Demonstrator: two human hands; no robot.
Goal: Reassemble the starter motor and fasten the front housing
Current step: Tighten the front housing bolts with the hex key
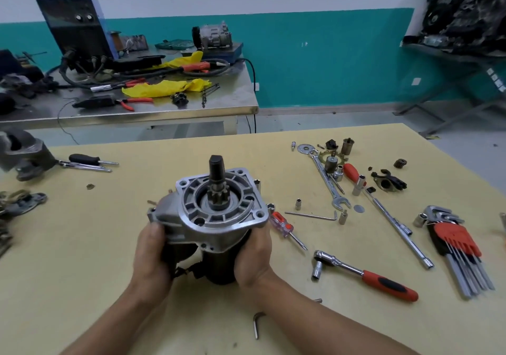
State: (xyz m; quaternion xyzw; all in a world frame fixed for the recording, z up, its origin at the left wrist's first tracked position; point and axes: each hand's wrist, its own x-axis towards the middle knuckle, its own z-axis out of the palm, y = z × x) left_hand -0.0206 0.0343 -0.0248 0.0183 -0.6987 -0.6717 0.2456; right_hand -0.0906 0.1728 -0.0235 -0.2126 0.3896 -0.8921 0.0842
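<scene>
Yellow table [82, 245], hands [152, 256] [254, 256] gripping starter motor [219, 217]

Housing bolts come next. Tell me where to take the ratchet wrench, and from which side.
Take the ratchet wrench by its red-and-black handle, from above on the right: it lies flat on the table, handle away from the starter motor, socket end nearer it.

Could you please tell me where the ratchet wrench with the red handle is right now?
In the head view the ratchet wrench lies on the yellow table, just right of the right hand, near the small screwdriver and left of the hex key set.
</scene>
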